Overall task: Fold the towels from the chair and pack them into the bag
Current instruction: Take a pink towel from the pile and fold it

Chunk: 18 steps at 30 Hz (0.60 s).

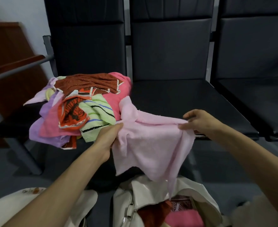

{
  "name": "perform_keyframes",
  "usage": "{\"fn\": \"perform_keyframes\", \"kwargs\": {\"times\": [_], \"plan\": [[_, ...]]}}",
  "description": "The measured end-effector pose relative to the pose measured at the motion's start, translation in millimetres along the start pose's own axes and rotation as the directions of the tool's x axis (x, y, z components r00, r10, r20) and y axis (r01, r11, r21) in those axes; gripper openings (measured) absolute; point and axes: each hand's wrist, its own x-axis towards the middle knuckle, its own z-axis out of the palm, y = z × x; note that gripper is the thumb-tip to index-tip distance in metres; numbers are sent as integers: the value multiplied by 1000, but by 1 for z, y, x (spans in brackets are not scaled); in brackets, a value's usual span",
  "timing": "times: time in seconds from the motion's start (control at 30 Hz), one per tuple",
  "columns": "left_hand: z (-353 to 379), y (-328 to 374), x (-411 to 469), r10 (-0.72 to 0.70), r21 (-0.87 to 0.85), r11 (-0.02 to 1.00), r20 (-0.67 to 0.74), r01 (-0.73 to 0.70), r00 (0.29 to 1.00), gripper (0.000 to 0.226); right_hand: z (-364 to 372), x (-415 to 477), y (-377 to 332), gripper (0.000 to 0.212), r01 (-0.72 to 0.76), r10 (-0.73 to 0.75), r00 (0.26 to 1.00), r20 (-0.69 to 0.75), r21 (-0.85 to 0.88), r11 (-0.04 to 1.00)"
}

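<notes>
Both grips were closed on the pale pink towel (153, 145): the left grip (109, 135) bunched its edge at 9 o'clock and the right grip (199, 121) pinched its top edge at 3 o'clock. The cloth hung spread between them past the front edge of the middle seat (176, 95). Its lower corners dangled over the open bag (144, 192) at 6 o'clock, which held red and pink cloth. At 10 o'clock the pile of towels (79, 112) overhung its seat's front edge. Left fingertips were buried in cloth, and the frame cut off the bag's bottom.
</notes>
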Motion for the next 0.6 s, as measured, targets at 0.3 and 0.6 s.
{"fn": "perform_keyframes", "kwargs": {"times": [0.3, 0.6], "plan": [[-11, 15, -8, -6, -143, 990, -73, -5, 997, 26, -15, -20, 12, 16, -44, 61, 996, 72, -215, 976], [-14, 27, -15, 60, 59, 996, 4, -60, 998, 14, -35, -33, 10, 18, 28, -24, 999, -27, 125, 992]]}}
